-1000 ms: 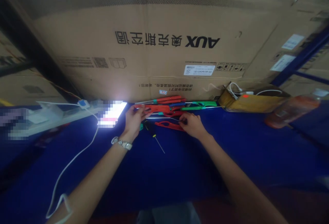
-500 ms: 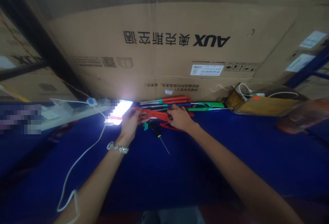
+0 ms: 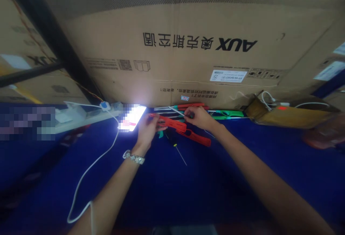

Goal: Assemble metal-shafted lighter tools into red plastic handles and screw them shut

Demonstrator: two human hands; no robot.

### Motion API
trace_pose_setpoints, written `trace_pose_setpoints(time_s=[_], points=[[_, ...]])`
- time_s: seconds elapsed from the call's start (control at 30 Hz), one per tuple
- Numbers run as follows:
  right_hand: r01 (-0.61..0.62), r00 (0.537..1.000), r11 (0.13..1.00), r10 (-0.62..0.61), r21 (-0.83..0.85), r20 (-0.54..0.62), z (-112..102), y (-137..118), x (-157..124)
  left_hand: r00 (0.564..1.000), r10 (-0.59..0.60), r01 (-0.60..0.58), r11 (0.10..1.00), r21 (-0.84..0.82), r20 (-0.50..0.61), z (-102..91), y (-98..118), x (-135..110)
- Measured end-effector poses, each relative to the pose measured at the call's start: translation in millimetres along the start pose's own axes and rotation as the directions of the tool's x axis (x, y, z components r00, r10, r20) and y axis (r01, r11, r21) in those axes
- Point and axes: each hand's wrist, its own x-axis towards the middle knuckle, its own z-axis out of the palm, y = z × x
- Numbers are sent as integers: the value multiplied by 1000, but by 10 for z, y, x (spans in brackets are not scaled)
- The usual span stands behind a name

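Observation:
My left hand [image 3: 149, 129], a metal watch on its wrist, grips the head end of a red-handled plier-like tool [image 3: 183, 129] lying over the blue table. My right hand [image 3: 201, 117] is closed on a thin screwdriver with a silver shaft [image 3: 176, 111], lifted at an angle above the tool row. A black-handled screwdriver [image 3: 175, 143] lies just below the hands, tip pointing toward me. Red-handled screwdrivers [image 3: 188, 105] and green-handled ones [image 3: 229, 113] lie in a row against the cardboard box.
A large cardboard box [image 3: 188, 41] printed AUX stands along the table's back edge. A bright lit phone [image 3: 133, 117] with a white cable [image 3: 88, 170] lies left of the hands. An open brown box [image 3: 285, 114] with white cables sits at the right.
My right hand has lifted a thin screwdriver out of the row and moved right. The red tool has swung so its handles point down-right. The view has shifted left.

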Motion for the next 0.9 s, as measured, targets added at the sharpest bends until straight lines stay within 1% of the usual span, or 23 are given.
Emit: trace_pose_setpoints(time_s=[0.07, 0.2, 0.27, 0.33, 0.4, 0.5, 0.57, 0.6, 0.63, 0.7, 0.77, 0.83, 0.9], points=[[-4, 997, 989, 15, 145, -73, 18, 0, -38, 998, -32, 31, 999, 21, 60, 27, -31, -9], [-34, 990, 933, 82, 359, -119, 76, -77, -153, 984, -47, 41, 998, 40, 171, 172, -122, -6], [-49, 979, 912, 124, 407, -161, 113, -117, -205, 979, -54, 41, 997, 70, 198, 264, -176, 23], [-51, 969, 910, 145, 411, -199, 145, -140, -245, 974, -55, 26, 991, 134, 218, 333, -219, 67], [-53, 966, 914, 149, 403, -212, 165, -150, -276, 970, -4, -55, 969, 240, 242, 363, -232, 106], [-46, 968, 928, 133, 370, -213, 175, -160, -311, 945, 155, -261, 888, 379, 288, 356, -190, 111], [-46, 970, 938, 124, 343, -208, 183, -174, -321, 918, 245, -353, 864, 360, 312, 357, -147, 73], [-48, 970, 944, 123, 328, -212, 192, -185, -321, 911, 273, -371, 870, 324, 310, 368, -132, 50], [-48, 968, 949, 121, 312, -220, 203, -197, -317, 910, 289, -373, 883, 284, 297, 385, -126, 28], [-35, 966, 959, 105, 281, -236, 229, -221, -303, 926, 294, -345, 914, 214, 236, 432, -143, 2], [-6, 968, 964, 73, 267, -240, 242, -232, -295, 950, 254, -282, 946, 156, 179, 469, -190, 6], [12, 974, 970, 44, 245, -222, 213, -214, -322, 968, 198, -216, 969, 117, 152, 476, -233, 32], [-16, 977, 984, 53, 177, -208, 126, -159, -406, 977, 156, -172, 979, 109, 142, 454, -250, 62]])
